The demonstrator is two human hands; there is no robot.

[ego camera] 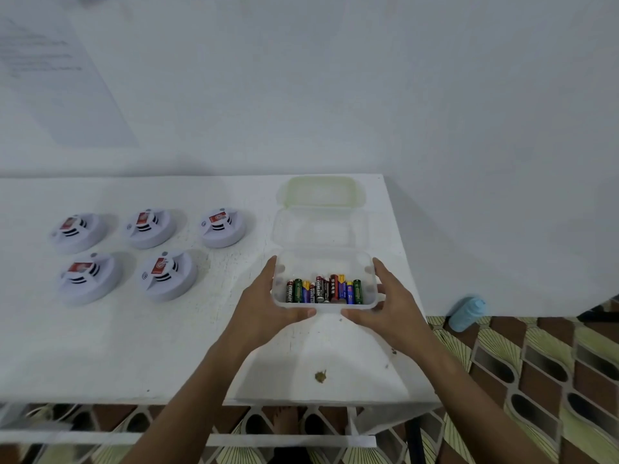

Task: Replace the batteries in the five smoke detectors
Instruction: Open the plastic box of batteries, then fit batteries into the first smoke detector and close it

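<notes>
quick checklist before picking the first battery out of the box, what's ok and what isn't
1. Battery box open, no lid on it: ok.
2. Batteries in view inside, lying side by side: ok.
3. Box steadied: left hand and right hand grip its sides: ok.
4. A hand free to pick: not ok, both are on the box.
5. Five smoke detectors laid out on the table: ok.
6. Detectors' battery covers open: cannot tell, they lie face up.
</notes>
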